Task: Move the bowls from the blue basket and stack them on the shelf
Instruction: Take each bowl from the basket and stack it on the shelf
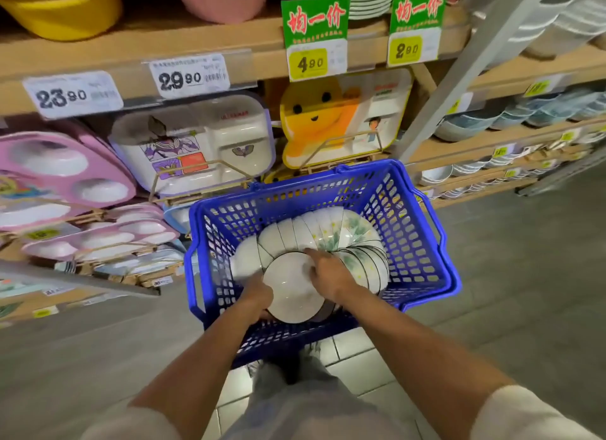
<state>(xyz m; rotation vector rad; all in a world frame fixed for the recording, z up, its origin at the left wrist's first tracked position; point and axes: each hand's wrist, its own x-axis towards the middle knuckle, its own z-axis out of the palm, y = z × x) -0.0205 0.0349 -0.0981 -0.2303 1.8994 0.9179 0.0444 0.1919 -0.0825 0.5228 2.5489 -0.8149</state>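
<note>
A blue plastic basket (413, 229) stands on the floor in front of the shelf (196, 45). Inside it lies a curved row of several white bowls with green leaf print (331, 233), nested on their sides. A white bowl with a dark rim (288, 285) faces up at the near end of the row. My left hand (259, 295) grips this bowl's left edge. My right hand (328, 272) lies on its right rim, with the fingers curled over the edge. Both forearms reach down into the basket.
Wooden shelves carry pink and white divided trays (193, 144) at left, a yellow cartoon tray (328, 121) behind the basket, and rows of bowls (492, 121) at right. Price tags hang on the shelf edges. A grey metal post (459, 78) slants at right. Tiled floor lies below.
</note>
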